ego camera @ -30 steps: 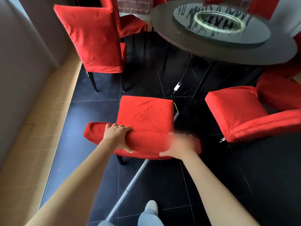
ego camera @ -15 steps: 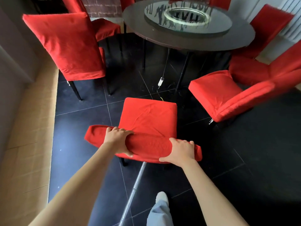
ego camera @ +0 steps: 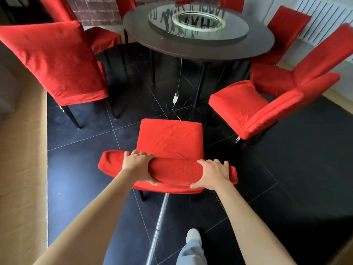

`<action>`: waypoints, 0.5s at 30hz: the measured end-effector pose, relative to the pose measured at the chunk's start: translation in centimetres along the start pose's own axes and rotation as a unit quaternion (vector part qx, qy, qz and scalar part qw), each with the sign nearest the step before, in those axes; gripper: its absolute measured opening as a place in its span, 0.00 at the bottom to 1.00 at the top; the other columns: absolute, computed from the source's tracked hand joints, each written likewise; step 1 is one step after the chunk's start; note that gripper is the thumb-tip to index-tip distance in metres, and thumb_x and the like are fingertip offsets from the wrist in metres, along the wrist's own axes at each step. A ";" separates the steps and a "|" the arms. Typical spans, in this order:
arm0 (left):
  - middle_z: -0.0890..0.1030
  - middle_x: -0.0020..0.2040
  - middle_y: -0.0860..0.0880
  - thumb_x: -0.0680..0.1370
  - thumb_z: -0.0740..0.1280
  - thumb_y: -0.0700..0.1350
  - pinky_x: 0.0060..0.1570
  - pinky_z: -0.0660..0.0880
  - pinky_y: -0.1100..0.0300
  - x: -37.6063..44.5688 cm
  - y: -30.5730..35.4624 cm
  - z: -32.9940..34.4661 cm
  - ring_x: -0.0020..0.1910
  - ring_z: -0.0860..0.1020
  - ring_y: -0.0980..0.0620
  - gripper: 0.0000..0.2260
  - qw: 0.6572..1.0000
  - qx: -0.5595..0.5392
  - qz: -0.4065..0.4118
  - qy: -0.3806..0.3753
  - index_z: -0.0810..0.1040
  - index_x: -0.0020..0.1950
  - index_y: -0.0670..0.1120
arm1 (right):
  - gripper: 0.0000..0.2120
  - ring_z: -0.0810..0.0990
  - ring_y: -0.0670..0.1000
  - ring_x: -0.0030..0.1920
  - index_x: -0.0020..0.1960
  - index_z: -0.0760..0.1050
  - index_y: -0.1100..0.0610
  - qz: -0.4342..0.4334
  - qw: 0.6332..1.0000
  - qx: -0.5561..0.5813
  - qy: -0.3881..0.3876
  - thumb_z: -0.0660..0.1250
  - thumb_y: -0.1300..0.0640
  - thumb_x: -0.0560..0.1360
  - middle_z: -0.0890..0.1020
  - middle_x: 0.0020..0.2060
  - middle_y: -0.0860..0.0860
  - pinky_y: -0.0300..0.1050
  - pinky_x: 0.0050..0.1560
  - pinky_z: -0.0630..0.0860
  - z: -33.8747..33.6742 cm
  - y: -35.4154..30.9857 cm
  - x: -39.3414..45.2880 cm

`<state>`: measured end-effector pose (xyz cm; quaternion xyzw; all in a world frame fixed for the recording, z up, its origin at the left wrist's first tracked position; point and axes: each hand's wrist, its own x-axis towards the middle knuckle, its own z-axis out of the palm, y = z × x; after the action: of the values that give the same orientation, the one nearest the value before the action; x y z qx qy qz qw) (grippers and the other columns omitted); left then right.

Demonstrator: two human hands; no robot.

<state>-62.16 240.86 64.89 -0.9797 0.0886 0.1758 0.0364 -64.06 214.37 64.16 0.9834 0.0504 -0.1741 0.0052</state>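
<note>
A red-covered chair (ego camera: 170, 139) stands right in front of me on the black tiles, its seat facing the round table. My left hand (ego camera: 138, 166) grips the top of its backrest left of centre, fingers over the far side and thumb on the near side. My right hand (ego camera: 213, 174) holds the same top edge further right, fingers curled over it. The backrest top (ego camera: 176, 170) is seen from above as a thick red roll.
A dark round table (ego camera: 198, 47) with a glass turntable (ego camera: 198, 22) stands ahead. Several other red chairs ring it, one at left (ego camera: 57, 60), one at right (ego camera: 254, 109). A cable with a white switch (ego camera: 175, 97) hangs under the table. A metal pole (ego camera: 158, 226) lies on the floor by my foot (ego camera: 193, 234). A tan tiled strip (ego camera: 21, 150) runs along the left.
The view has swung and the table and side chairs shifted in frame. Both hands keep their hold on the backrest; the right hand, blurred a second ago, now sits still.
</note>
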 end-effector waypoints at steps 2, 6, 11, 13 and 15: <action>0.76 0.60 0.58 0.50 0.67 0.77 0.58 0.64 0.51 1.0 0.1 -0.4 0.60 0.71 0.49 0.48 1.000 -0.003 -0.001 0.003 0.66 0.68 0.65 | 0.49 0.71 0.55 0.65 0.71 0.64 0.44 0.002 1.000 0.000 0.001 0.68 0.24 0.56 0.77 0.63 0.48 0.63 0.65 0.61 -0.4 0.5 1.1; 0.76 0.59 0.57 0.50 0.69 0.76 0.59 0.64 0.50 4.0 0.4 -1.5 0.60 0.71 0.49 0.47 1.000 -0.016 -0.003 0.004 0.67 0.68 0.64 | 0.49 0.70 0.54 0.67 0.72 0.63 0.44 0.005 1.000 0.009 0.003 0.69 0.25 0.56 0.76 0.64 0.47 0.64 0.67 0.59 -1.6 1.6 4.2; 0.76 0.60 0.57 0.51 0.69 0.76 0.60 0.64 0.50 8.5 0.3 -3.5 0.61 0.70 0.48 0.47 1.000 -0.020 -0.015 -0.005 0.66 0.69 0.65 | 0.49 0.70 0.55 0.67 0.72 0.63 0.44 0.000 1.000 0.008 0.001 0.69 0.25 0.56 0.76 0.64 0.47 0.64 0.67 0.59 -3.7 2.8 9.2; 0.75 0.60 0.57 0.51 0.69 0.76 0.61 0.64 0.49 10.4 0.2 -4.5 0.61 0.70 0.48 0.47 1.000 -0.019 -0.019 -0.010 0.65 0.69 0.65 | 0.49 0.70 0.55 0.67 0.72 0.63 0.44 -0.004 1.000 0.005 0.002 0.69 0.25 0.56 0.76 0.64 0.48 0.64 0.66 0.60 -4.5 3.2 11.2; 0.75 0.61 0.57 0.51 0.69 0.76 0.61 0.64 0.50 12.3 -0.1 -5.4 0.61 0.70 0.49 0.48 0.999 -0.016 -0.026 -0.013 0.65 0.70 0.65 | 0.49 0.70 0.55 0.66 0.72 0.64 0.44 -0.010 1.000 0.002 0.004 0.68 0.24 0.56 0.76 0.64 0.48 0.64 0.66 0.61 -5.2 3.5 13.3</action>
<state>-49.02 238.40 65.61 -0.9797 0.0598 0.1893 0.0267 -49.54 212.36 64.48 0.9837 0.0593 -0.1698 0.0010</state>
